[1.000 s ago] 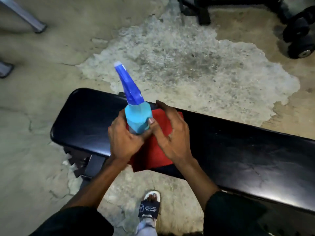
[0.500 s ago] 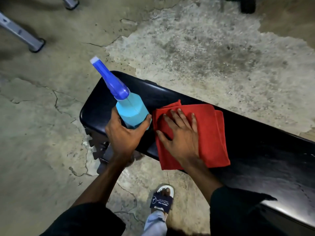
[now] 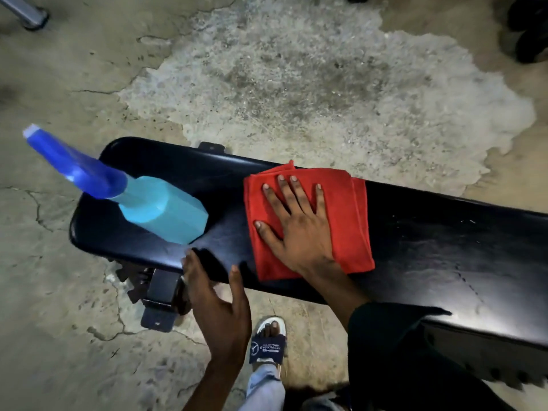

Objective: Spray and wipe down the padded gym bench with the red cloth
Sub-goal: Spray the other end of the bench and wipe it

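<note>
One red cloth, folded, lies flat mid-pad on the black gym bench, right hand spread flat upon it. Spray bottle stands at the bench's end, apart from the left hand, open, holding nothing.

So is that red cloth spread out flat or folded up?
Folded. The red cloth shows stacked layered edges along its right side and top corner, and lies flat on the bench under the right hand.
</note>
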